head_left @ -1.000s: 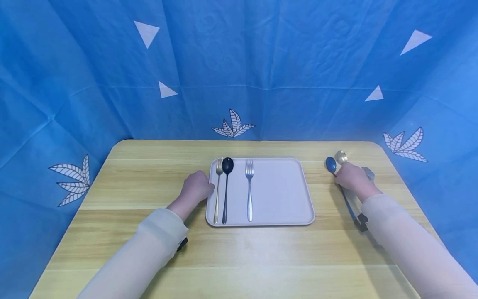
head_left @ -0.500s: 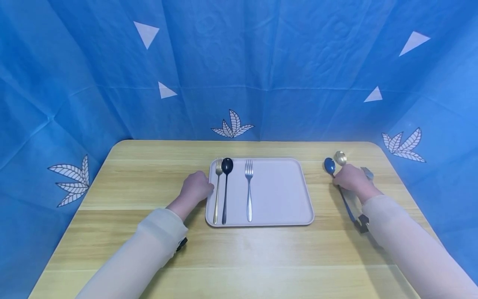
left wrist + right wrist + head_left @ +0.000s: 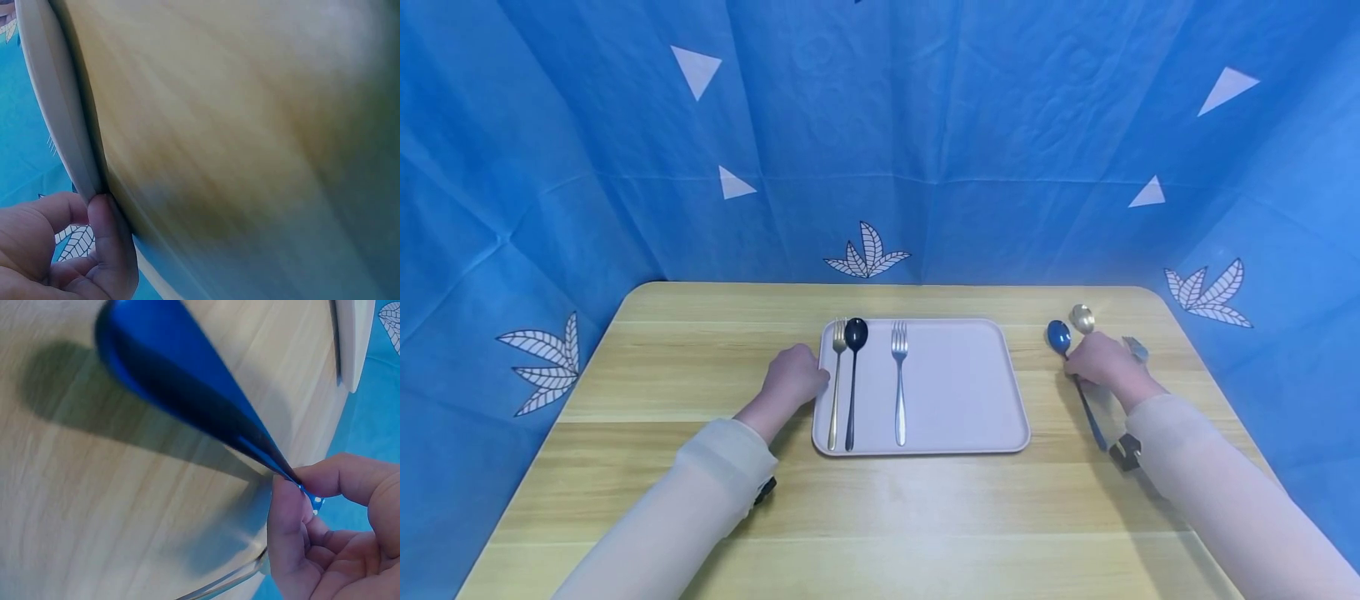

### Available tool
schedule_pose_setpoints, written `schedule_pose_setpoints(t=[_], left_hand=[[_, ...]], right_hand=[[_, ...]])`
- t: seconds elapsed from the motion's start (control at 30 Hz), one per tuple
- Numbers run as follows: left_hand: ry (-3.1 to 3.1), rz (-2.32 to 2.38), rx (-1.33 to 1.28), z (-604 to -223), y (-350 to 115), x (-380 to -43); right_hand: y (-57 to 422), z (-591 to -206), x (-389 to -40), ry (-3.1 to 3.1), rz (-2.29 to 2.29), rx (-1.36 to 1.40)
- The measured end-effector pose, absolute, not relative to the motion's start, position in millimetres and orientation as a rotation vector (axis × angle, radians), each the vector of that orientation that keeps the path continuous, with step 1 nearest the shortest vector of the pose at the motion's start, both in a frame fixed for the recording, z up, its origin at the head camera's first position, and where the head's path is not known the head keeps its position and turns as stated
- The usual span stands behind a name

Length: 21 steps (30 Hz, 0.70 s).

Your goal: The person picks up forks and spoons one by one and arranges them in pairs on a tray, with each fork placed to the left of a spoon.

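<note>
In the head view my left hand (image 3: 790,379) pinches the left rim of a pale tray (image 3: 958,392); the left wrist view shows thumb and finger on the tray's edge (image 3: 59,100). On the tray lie a gold fork (image 3: 835,387), a black spoon (image 3: 852,392) and a silver fork (image 3: 900,392), all upright in view. At the right my right hand (image 3: 1101,362) pinches a blue spoon (image 3: 1058,336) between thumb and finger. In the right wrist view the blue spoon's handle (image 3: 181,381) is raised off the table, its shadow below. My hand hides part of the spoon's stem.
A light gold spoon (image 3: 1082,317) lies just beyond my right hand, its handle mostly hidden. Right of the hand a silver fork (image 3: 1136,348) shows only its head. The wooden table (image 3: 910,517) ends at a blue curtain (image 3: 1015,133) behind and at both sides.
My right hand and the blue spoon have shifted slightly left, away from the light gold spoon. My left hand and the tray look unchanged.
</note>
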<state>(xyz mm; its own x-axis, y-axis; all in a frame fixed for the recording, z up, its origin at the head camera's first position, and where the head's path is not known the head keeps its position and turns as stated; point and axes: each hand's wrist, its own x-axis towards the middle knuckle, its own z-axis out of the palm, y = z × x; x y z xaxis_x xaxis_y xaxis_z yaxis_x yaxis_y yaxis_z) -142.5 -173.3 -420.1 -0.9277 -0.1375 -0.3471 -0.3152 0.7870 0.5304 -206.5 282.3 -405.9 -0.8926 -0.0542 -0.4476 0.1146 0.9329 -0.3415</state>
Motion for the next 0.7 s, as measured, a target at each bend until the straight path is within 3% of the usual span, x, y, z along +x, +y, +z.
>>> schedule_pose_setpoints(t=[0.7], left_hand=[[2.686, 0.884, -0.354, -417.0, -171.4, -140.2]], right_hand=[[271.7, -393.3, -199.2, 2.606, -0.579, 0.004]])
